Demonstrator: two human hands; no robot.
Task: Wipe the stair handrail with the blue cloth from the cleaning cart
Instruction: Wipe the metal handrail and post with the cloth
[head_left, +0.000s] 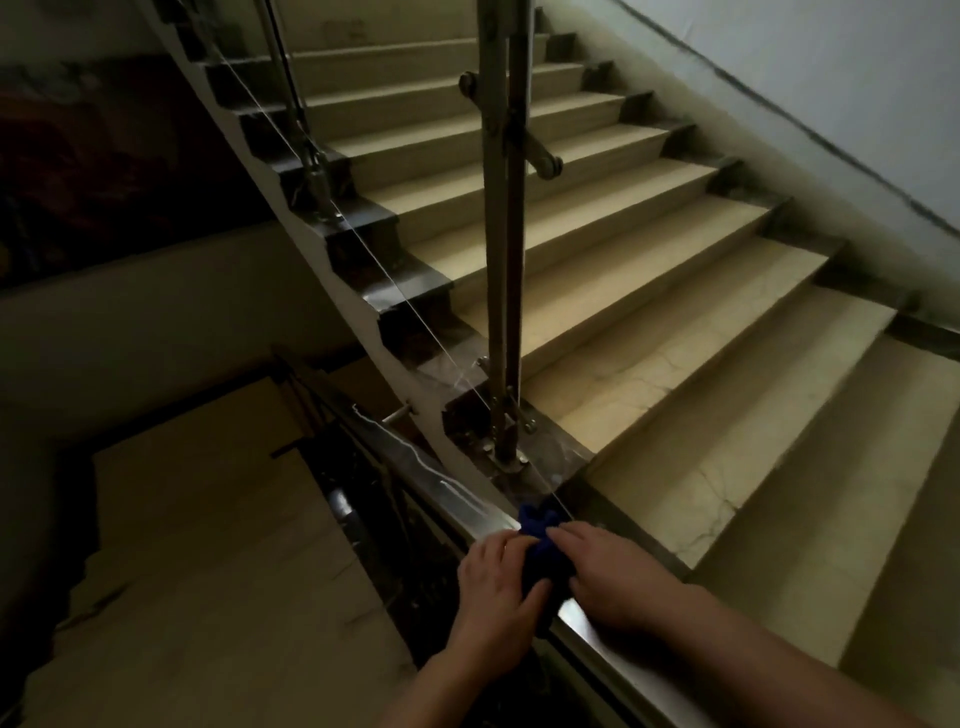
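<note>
A shiny metal handrail (441, 488) runs diagonally from the lower right up to the left across the bottom of the head view. A dark blue cloth (540, 540) is bunched on top of it. My left hand (496, 587) grips the cloth and rail from the left side. My right hand (610, 571) presses on the cloth from the right, fingers laid over it. Most of the cloth is hidden between the two hands; only its far end shows.
Beige stairs (649, 322) rise ahead and to the right, beside a pale wall (831, 78). A vertical metal baluster post (504, 260) stands just beyond the cloth. A lower flight (208, 545) drops away to the left in the dim stairwell.
</note>
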